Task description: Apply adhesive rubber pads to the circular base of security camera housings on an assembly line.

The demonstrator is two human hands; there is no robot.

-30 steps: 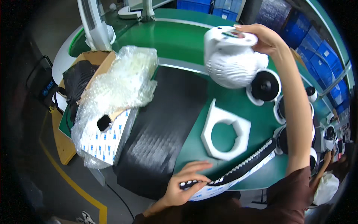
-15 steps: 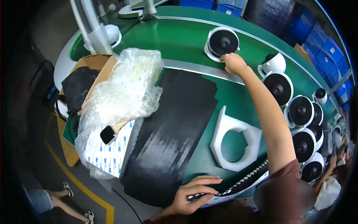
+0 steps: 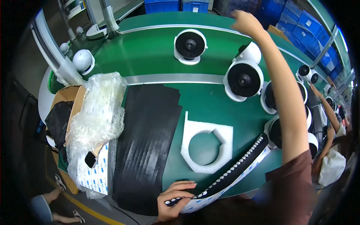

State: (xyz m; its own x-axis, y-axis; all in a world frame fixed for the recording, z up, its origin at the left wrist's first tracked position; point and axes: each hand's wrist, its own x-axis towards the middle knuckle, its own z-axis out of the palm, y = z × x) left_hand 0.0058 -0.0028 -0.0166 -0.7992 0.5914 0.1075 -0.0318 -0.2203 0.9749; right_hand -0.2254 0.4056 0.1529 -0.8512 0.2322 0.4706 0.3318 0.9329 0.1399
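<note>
My left hand (image 3: 174, 200) pinches one end of a long black foam strip (image 3: 228, 179) with rows of white round dots and a patterned white backing. The strip runs up and right toward the fans, beside a white foam piece (image 3: 226, 153) with a large round cutout. My right hand (image 3: 245, 23) reaches out past the belt's far rail, fingers partly apart and nothing visible in them. A white fan (image 3: 190, 44) with a black round front stands on the green belt to its left. Nearer my right forearm are another fan (image 3: 243, 79) and a tilted one (image 3: 252, 51).
Black sheets (image 3: 148, 138) lie stacked left of the foam piece. Farther left are bubble-wrapped material (image 3: 99, 101), a smartwatch (image 3: 90, 159) and an open cardboard box (image 3: 77, 99). More fans crowd the right, where other people's arms (image 3: 330, 140) show. Blue bins (image 3: 163, 6) stand behind.
My right hand has left the fan on the belt and moved right and farther out. My left hand still holds the strip. The whole view has shifted, showing more of the strip.
</note>
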